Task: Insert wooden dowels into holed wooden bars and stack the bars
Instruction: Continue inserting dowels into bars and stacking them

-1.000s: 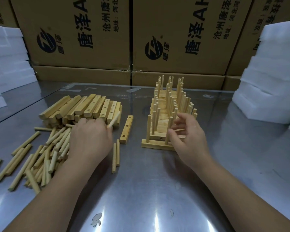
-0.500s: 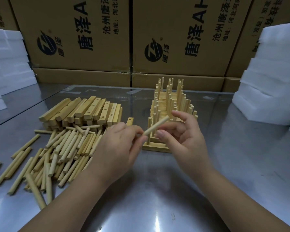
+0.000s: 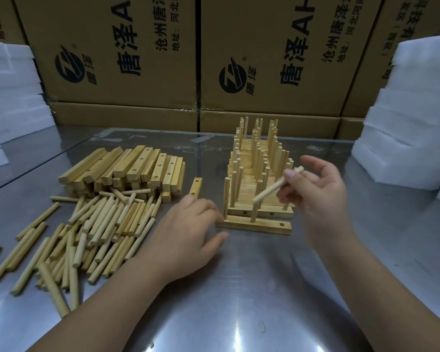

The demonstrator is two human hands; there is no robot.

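My right hand (image 3: 318,199) pinches a wooden dowel (image 3: 277,184) tilted in the air, just right of the row of bars with upright dowels (image 3: 257,158). The nearest bar (image 3: 254,226) carries two upright dowels and shows an empty hole at its right end. My left hand (image 3: 188,235) rests on the table with its fingertips touching that bar's left end; it holds nothing. Loose dowels (image 3: 94,224) lie scattered at the left, with a heap of holed bars (image 3: 127,166) behind them. A single bar (image 3: 196,187) lies between the heap and the row.
The metal table (image 3: 239,301) has cardboard boxes (image 3: 264,59) along its far edge. White foam blocks are stacked at the left (image 3: 8,97) and at the right (image 3: 412,118).
The dowel passed from my left hand to my right hand. My left hand dropped to the left end of the nearest bar, and my right hand lifted the dowel toward the right.
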